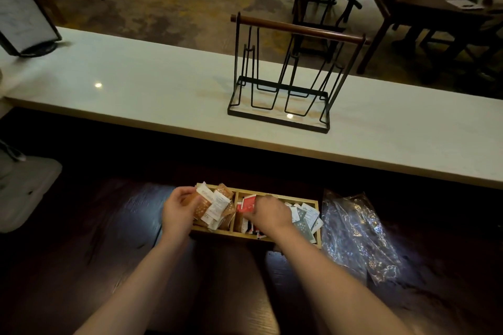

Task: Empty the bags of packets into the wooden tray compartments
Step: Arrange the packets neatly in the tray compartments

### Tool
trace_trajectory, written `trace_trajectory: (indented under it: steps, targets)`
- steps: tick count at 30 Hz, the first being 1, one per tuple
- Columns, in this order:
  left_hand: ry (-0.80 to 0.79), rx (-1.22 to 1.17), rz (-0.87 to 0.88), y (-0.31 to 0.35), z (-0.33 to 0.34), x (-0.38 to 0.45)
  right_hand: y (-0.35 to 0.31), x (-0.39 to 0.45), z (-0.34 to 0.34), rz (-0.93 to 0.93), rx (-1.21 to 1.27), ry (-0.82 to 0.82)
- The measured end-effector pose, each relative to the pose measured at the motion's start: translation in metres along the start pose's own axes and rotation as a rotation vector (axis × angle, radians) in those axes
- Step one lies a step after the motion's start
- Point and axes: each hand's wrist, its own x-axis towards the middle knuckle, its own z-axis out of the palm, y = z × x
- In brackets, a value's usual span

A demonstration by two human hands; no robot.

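A wooden tray [217, 235] with three compartments sits on the dark lower counter. Orange and white packets [217, 207] fill its left compartment, red packets [247, 204] the middle one, and green and white packets [304, 219] the right one. My left hand [178, 211] rests at the tray's left end, fingers closed on orange packets. Over the middle compartment my right hand [269, 215] pinches red packets. An empty clear plastic bag [353, 231] lies crumpled just right of the tray.
A black wire rack with a wooden handle [285, 76] stands on the raised white counter [136, 90] behind the tray. A framed sign [21, 11] stands at far left. A grey object [24, 187] sits left on the lower counter. Chairs and a table stand beyond.
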Motion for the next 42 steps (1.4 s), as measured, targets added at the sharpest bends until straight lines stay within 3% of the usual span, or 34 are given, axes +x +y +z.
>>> trace_trajectory:
  steps: [8, 14, 16, 18, 23, 30, 35, 37, 39, 42]
  targets:
    - [0.031, 0.036, -0.033, -0.011, -0.005, 0.006, 0.001, 0.003, -0.008, 0.035, 0.092, 0.053]
    - [-0.092, 0.465, 0.136, -0.025, 0.01, 0.002, 0.009, 0.006, -0.019, -0.054, 0.271, 0.039]
    - [-0.039, 0.781, 0.298, -0.029, 0.012, 0.001, 0.011, 0.007, -0.024, -0.066, 0.317, 0.074]
    - [0.031, 0.946, 0.41, -0.034, 0.012, 0.004, 0.013, 0.009, -0.029, -0.081, 0.381, 0.094]
    - [-0.193, 0.748, 0.368, -0.041, 0.019, 0.016, 0.0, 0.013, -0.027, -0.157, 0.542, 0.023]
    - [-0.249, 0.801, 0.498, -0.045, 0.026, 0.01, -0.022, 0.022, 0.007, -0.121, 0.593, -0.025]
    - [-0.291, 0.44, 0.458, -0.045, 0.018, 0.018, -0.02, 0.026, 0.011, -0.089, 0.648, -0.037]
    - [-0.28, 0.399, 0.399, -0.041, 0.013, 0.02, -0.019, 0.027, 0.009, -0.073, 0.657, -0.018]
    - [-0.396, 0.425, 0.316, -0.039, 0.013, 0.015, -0.019, 0.029, 0.009, -0.038, 0.698, 0.003]
    - [-0.37, 0.73, 0.465, -0.049, 0.022, 0.01, -0.02, 0.029, 0.008, -0.011, 0.816, -0.009]
